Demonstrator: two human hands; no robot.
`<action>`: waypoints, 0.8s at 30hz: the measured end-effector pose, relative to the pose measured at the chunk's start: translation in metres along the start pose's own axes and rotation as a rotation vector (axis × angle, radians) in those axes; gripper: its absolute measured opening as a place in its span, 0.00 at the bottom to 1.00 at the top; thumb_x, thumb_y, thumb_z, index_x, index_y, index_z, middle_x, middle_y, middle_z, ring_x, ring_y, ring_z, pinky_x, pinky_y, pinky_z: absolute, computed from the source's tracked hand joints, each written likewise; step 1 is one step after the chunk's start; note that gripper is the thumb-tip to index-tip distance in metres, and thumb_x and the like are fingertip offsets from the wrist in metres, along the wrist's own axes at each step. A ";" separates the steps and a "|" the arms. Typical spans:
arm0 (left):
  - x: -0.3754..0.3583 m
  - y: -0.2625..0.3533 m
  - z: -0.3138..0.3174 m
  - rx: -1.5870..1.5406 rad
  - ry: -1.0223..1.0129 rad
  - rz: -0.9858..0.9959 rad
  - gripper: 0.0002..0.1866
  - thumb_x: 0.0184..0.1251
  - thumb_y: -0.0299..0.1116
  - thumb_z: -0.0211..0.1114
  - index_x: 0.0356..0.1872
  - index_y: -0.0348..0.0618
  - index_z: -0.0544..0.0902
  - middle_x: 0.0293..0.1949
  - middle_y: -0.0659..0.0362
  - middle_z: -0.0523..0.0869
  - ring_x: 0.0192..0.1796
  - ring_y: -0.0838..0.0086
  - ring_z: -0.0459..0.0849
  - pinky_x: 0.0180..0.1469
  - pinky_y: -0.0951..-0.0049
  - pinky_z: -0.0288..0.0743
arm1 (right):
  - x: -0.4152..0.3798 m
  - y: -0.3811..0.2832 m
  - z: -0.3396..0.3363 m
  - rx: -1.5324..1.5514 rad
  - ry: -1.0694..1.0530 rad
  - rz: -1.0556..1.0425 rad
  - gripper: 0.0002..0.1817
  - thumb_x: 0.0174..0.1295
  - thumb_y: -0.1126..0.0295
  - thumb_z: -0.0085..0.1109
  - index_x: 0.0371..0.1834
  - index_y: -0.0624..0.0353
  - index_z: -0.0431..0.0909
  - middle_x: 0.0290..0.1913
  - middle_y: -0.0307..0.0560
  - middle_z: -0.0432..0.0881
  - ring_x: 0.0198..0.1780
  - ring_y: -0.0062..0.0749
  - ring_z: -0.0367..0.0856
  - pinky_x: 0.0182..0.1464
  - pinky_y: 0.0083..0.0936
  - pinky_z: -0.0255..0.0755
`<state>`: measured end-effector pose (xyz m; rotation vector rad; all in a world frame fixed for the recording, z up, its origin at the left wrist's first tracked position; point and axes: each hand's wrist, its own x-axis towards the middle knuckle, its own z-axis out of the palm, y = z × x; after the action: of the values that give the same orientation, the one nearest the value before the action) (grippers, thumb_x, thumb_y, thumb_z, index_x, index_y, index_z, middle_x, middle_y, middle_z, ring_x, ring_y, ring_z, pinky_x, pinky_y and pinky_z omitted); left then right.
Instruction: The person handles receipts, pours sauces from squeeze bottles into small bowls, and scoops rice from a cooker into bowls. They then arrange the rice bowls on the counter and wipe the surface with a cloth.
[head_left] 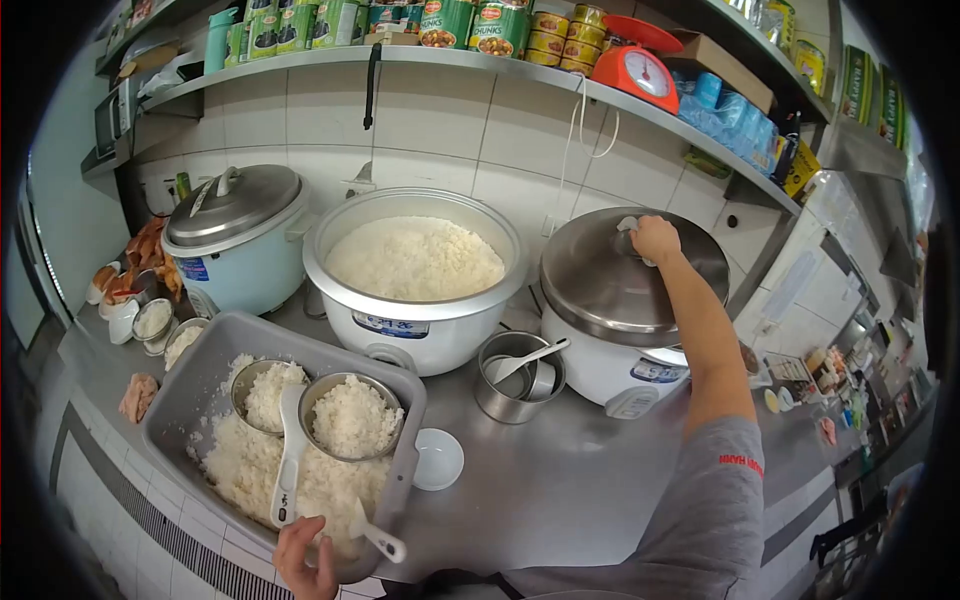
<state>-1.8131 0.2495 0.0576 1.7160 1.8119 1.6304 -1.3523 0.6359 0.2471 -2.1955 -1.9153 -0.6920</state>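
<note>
My right hand (654, 238) grips the knob on the metal lid (600, 275) of the right rice cooker (620, 375), through a white cloth. My left hand (303, 560) is at the near edge of a grey tray (200, 385) of cooked rice, by the handle end of a white rice paddle (290, 455). Whether the fingers hold the paddle is unclear. Two metal bowls (352, 415) filled with rice sit in the tray. An open cooker pot (415, 265) full of white rice stands in the middle.
A closed pale blue rice cooker (235, 245) stands at the back left. A metal cup (515, 375) with a spoon and a small white dish (438, 458) sit on the steel counter (560, 480). Small bowls (150, 320) line the left. A shelf holds cans (470, 22) and a red scale (638, 62).
</note>
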 end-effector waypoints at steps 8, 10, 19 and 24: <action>-0.044 0.058 0.027 0.151 0.118 0.020 0.08 0.52 0.25 0.56 0.33 0.34 0.80 0.31 0.48 0.80 0.37 0.59 0.79 0.44 0.66 0.70 | 0.039 0.009 0.060 0.075 -0.031 0.031 0.17 0.56 0.59 0.51 0.41 0.60 0.77 0.45 0.56 0.78 0.49 0.48 0.76 0.49 0.37 0.71; -0.051 0.068 0.030 0.088 0.094 0.130 0.09 0.52 0.26 0.57 0.34 0.34 0.80 0.31 0.48 0.80 0.37 0.59 0.79 0.47 0.62 0.71 | 0.033 0.009 0.055 0.033 -0.018 -0.050 0.19 0.54 0.56 0.53 0.40 0.59 0.77 0.43 0.56 0.78 0.47 0.48 0.76 0.47 0.38 0.72; -0.055 0.099 0.090 -0.368 -0.365 0.121 0.12 0.50 0.25 0.62 0.38 0.37 0.81 0.36 0.51 0.82 0.40 0.64 0.80 0.47 0.70 0.72 | -0.244 -0.174 0.072 0.832 -0.344 -1.354 0.15 0.54 0.63 0.56 0.42 0.57 0.78 0.44 0.46 0.78 0.50 0.38 0.73 0.55 0.37 0.64; -0.093 0.042 0.158 -0.652 -0.569 -0.405 0.12 0.58 0.28 0.59 0.44 0.40 0.79 0.41 0.53 0.81 0.44 0.67 0.80 0.49 0.73 0.72 | -0.304 -0.201 0.134 0.563 -0.332 -1.246 0.12 0.53 0.68 0.54 0.39 0.57 0.78 0.41 0.46 0.78 0.48 0.41 0.73 0.56 0.35 0.64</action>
<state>-1.6430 0.2554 -0.0221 1.2347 1.0938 1.1999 -1.5387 0.4512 -0.0398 -0.6477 -3.0364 0.1832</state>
